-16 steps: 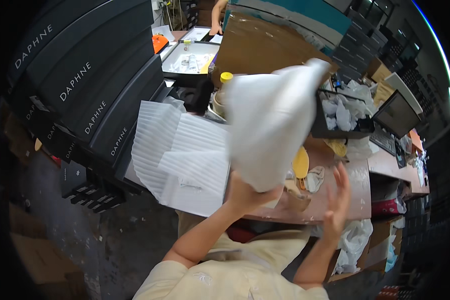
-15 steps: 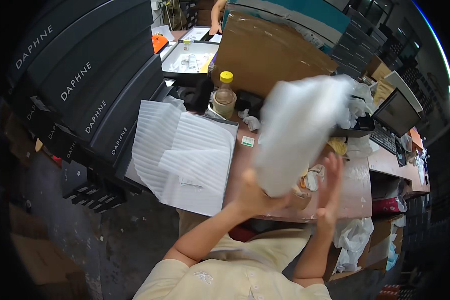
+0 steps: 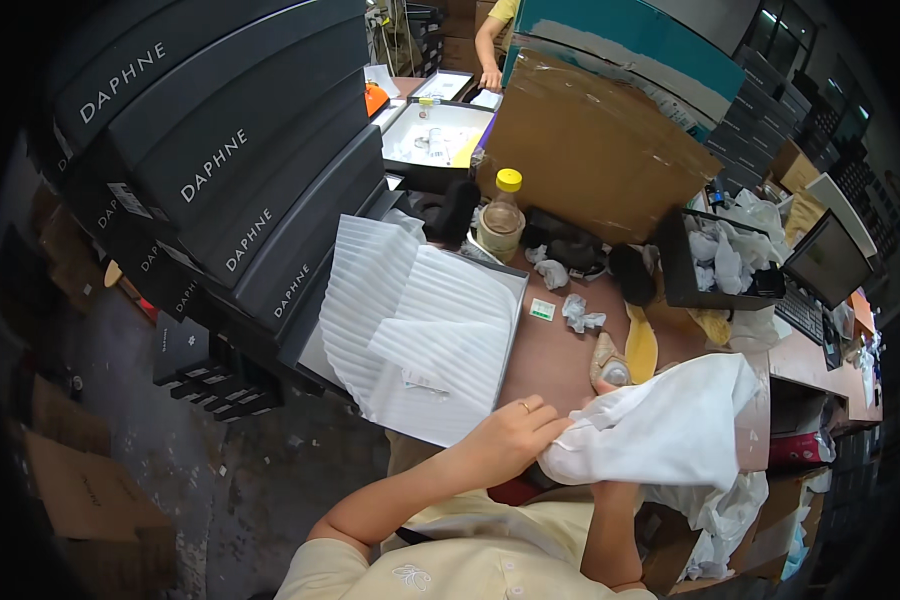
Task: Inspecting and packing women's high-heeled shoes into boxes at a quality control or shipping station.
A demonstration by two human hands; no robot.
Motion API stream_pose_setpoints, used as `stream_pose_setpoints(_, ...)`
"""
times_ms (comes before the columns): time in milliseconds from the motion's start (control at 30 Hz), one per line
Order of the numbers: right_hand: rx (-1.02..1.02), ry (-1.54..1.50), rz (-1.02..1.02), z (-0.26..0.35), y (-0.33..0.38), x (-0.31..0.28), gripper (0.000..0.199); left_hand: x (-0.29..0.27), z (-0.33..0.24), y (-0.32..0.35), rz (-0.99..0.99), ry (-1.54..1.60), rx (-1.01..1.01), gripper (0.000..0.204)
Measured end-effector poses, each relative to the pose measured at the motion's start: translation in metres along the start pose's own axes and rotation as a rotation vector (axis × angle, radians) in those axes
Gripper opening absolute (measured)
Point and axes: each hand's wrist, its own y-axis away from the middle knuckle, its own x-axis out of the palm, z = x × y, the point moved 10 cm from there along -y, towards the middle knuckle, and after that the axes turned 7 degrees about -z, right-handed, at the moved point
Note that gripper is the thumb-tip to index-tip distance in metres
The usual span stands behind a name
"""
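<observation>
A soft white cloth bag [image 3: 660,425] is held up over the front edge of the table. My left hand [image 3: 510,437], with a ring on one finger, is closed on the bag's left edge. Beneath the cloth is my right hand [image 3: 615,492], with only the wrist side showing and its fingers mostly hidden. Just beyond the bag lie a beige pointed piece [image 3: 610,362] with a round greyish part, whose kind I cannot make out, and a yellow sole-shaped piece [image 3: 641,345]. Left of my hands, white ribbed foam sheets [image 3: 440,325] lie over an open box.
Black shoe boxes [image 3: 240,150] stand stacked at left. A yellow-capped bottle [image 3: 501,222], crumpled paper [image 3: 581,314] and a black box of wadded paper [image 3: 725,265] sit before a large carton [image 3: 590,150]. A monitor [image 3: 828,262] stands right. Another person's arm [image 3: 488,50] shows behind.
The white bag has come down and to the right, from upright to spread out sideways. My left hand now grips its edge, and my right hand has gone under it. The view has shifted.
</observation>
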Motion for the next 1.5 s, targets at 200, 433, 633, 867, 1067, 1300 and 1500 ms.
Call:
stream_pose_setpoints(200,0.064,-0.052,0.219,-0.024,0.004,0.043,0.050,-0.058,0.041,0.050,-0.551,-0.035,-0.429,0.038)
stream_pose_setpoints(433,-0.093,-0.075,0.202,0.001,-0.013,0.027,0.061,-0.053,0.127,0.127,-0.982,0.760,-0.966,0.063)
stream_pose_setpoints(633,-0.142,0.216,0.401,-0.008,0.016,0.092,0.048,0.004,0.078,0.021,-0.059,-0.324,-0.220,0.055)
stream_pose_setpoints(867,-0.387,0.499,0.565,-0.029,-0.009,0.188,0.037,0.005,0.048,0.097,0.035,-0.034,-0.532,0.064)
stream_pose_setpoints(1067,-0.205,0.565,0.604,-0.054,-0.051,0.171,0.045,-0.109,0.052,0.148,-0.410,-0.625,-0.342,0.037)
stream_pose_setpoints(1300,-0.120,1.271,1.058,-0.105,-0.015,0.201,0.076,-0.090,0.102,0.231,-1.025,-0.052,-0.741,0.080)
stream_pose_setpoints(1500,-0.126,1.396,1.181,-0.122,-0.006,0.187,0.071,-0.038,0.125,0.236,-0.988,0.193,-0.833,0.037)
